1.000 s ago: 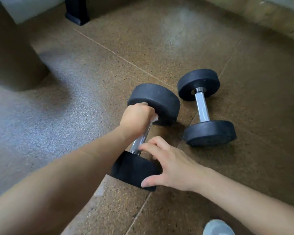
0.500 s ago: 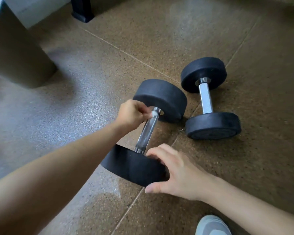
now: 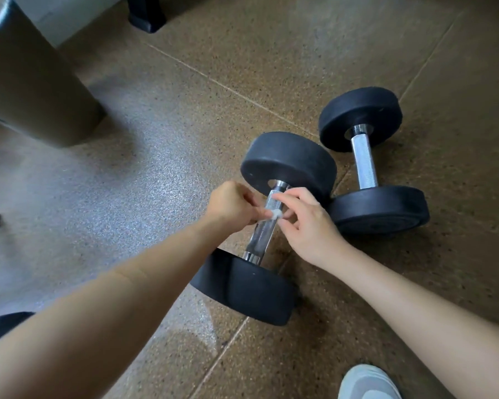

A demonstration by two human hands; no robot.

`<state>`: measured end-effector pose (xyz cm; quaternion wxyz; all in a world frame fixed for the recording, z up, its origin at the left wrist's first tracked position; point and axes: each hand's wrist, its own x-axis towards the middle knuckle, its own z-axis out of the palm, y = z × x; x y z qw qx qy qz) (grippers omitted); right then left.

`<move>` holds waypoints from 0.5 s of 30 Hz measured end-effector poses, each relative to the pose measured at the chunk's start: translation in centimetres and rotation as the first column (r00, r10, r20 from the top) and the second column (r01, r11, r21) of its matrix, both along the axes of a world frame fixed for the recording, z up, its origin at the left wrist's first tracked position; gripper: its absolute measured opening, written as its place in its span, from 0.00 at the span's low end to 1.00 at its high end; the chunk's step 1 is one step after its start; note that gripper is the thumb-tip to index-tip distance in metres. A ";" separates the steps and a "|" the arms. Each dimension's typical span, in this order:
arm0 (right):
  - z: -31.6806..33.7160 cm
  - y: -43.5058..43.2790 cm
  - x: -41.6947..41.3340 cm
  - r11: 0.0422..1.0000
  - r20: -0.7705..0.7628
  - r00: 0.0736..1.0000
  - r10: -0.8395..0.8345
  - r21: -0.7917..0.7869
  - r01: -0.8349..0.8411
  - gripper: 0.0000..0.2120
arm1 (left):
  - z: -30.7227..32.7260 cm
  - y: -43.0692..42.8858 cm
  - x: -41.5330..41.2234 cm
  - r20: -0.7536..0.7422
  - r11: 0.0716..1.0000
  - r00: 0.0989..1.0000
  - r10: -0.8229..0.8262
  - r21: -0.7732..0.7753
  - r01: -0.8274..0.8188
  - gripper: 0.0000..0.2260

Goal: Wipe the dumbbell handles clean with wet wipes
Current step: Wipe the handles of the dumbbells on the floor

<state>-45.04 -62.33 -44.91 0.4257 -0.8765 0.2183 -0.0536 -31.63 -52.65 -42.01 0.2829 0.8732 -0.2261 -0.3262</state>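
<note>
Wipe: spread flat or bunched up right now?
Bunched up. The wipe shows only as a small white wad pinched by the left hand at the handle, with the right hand beside it.

Gym floor: speckled brown rubber tiles [image 3: 285, 53] with seams, two black rubber-headed dumbbells [image 3: 283, 165] [image 3: 360, 119] lying on them, black equipment foot [image 3: 147, 17] at top.

wipe [image 3: 275, 213] mostly hidden: tiny white wad pinched by left hand [image 3: 231, 205] at near dumbbell [image 3: 248, 289] handle; right hand [image 3: 308, 223] contact unclear. bin [image 3: 35, 90] left of dumbbell, shoe [image 3: 366, 383] below-right: both cropped.
</note>
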 end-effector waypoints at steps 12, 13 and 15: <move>0.1 0.7 -1.0 1.000 0.110 0.994 0.017 -0.023 -0.015 0.05 | 0.5 1.3 0.1 0.052 0.926 0.961 -0.273 0.286 0.248 0.04; 0.0 1.3 -1.2 0.999 0.094 0.994 0.049 0.010 -0.050 0.05 | 0.8 1.9 -0.2 0.020 0.879 0.939 -0.345 0.357 0.315 0.03; -0.1 2.1 -1.6 0.994 0.090 0.994 0.067 0.080 -0.074 0.06 | 1.3 2.1 -0.6 0.005 0.811 0.894 -0.449 0.423 0.405 0.06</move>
